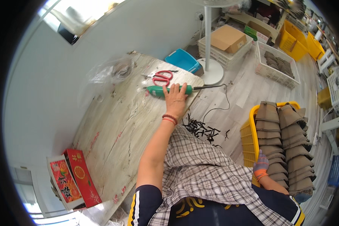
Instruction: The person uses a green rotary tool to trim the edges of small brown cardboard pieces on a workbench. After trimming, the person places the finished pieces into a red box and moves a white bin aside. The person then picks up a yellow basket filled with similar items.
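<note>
My bare left hand (pixel 175 98) lies over a green corded hand tool (pixel 157 90) near the table's right-hand corner, its fingers curved across the barrel. The tool's narrow tip points left, and its black cord runs off over the table edge. Just beyond it lie red-handled scissors (pixel 163 78). My right hand (pixel 261 165), in a grey-purple glove with an orange cuff, grips the near-left rim of a yellow plastic basket (pixel 248 132). Stacks of folded grey-brown fabric pieces (pixel 269 126) fill that basket in two rows.
Black scraps (pixel 201 129) litter the floor beside the table (pixel 113 128). A blue bin (pixel 182 60) and a white stand (pixel 211 73) stand past its far end. White crates (pixel 277 81) and yellow tubs (pixel 293 39) sit farther right. A red box (pixel 81 177) rests at the table's left.
</note>
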`<state>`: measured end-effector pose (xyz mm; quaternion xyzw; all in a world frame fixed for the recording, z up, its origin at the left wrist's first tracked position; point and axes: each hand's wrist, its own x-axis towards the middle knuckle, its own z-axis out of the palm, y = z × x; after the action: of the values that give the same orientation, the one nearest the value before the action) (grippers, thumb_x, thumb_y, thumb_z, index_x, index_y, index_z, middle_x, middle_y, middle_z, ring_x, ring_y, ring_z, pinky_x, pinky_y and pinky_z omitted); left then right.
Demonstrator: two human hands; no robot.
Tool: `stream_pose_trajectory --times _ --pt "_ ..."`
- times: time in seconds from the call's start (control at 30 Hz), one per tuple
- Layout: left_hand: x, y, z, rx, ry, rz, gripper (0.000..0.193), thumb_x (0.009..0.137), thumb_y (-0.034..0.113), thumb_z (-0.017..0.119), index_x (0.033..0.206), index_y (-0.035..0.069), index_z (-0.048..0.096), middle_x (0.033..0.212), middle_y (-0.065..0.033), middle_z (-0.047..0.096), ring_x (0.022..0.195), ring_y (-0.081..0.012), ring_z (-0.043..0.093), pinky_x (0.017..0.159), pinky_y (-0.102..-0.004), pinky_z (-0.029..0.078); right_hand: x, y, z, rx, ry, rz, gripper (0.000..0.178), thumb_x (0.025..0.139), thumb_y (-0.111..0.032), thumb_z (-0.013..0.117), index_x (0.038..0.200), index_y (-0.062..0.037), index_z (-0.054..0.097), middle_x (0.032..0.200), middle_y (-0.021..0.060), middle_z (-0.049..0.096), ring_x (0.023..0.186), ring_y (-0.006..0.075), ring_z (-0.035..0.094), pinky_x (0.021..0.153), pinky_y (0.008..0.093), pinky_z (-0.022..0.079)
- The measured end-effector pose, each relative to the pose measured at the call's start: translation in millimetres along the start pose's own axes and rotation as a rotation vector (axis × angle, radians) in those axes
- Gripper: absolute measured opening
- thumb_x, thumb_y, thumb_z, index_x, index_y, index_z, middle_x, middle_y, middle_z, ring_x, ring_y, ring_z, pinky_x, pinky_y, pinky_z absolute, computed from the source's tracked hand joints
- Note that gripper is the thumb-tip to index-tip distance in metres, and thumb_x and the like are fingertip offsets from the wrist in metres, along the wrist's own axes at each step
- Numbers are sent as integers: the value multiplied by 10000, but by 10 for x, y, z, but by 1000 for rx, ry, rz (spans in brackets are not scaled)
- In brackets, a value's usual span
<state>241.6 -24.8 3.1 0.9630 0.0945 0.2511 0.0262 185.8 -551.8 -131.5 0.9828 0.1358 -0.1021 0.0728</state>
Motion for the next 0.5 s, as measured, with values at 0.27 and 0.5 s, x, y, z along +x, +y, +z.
stream_pose_trajectory --times 0.27,0.5 --pt "214 -660 327 101 95 -62 517 755 153 691 1242 203 525 1146 -54 527 1134 -223 490 1099 -558 153 32 -71 -167 34 -50 0 871 655 -185 704 1409 -2 308 998 150 563 919 302 562 793 387 465" --pt "437 -1209 436 297 24 -210 493 836 209 628 1298 233 458 1199 -42 520 1189 -246 459 1028 -596 241 77 -86 -255 84 -11 -58 817 686 -188 646 1402 22 315 998 150 569 929 280 571 782 364 465"
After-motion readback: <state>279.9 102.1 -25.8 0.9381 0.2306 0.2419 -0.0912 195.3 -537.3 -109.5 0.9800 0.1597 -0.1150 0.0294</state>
